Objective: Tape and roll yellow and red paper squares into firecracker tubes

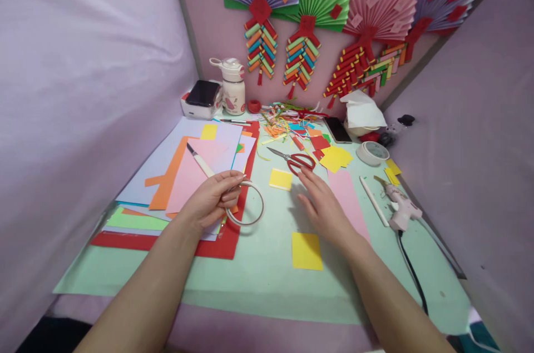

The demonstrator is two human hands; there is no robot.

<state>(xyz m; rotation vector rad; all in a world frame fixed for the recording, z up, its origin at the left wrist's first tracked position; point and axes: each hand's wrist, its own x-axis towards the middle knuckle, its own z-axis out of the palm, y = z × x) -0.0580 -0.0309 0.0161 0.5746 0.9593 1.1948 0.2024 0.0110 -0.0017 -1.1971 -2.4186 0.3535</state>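
My left hand [219, 195] is closed on a narrow roll of tape [262, 205], whose ring hangs out past the fingers on the right. Just beyond that hand, a craft knife [200, 160] lies on a pink paper sheet [217, 148]. My right hand [319, 200] is open and holds nothing, its fingertips beside the handles of red-handled scissors [301, 160]. Left of those fingertips lies a small yellow paper piece [281, 179] with pale strips along its edges. Nearer me is a yellow paper square [307, 250]. Pink paper [348, 203] lies partly under my right hand.
Stacked coloured paper [137, 222] fills the left side. Paper scraps [283, 122], a white bottle [234, 92] and a phone [337, 130] stand or lie at the back. On the right are a wide tape roll [372, 153], a white pen [374, 201] and a corded glue gun [403, 208].
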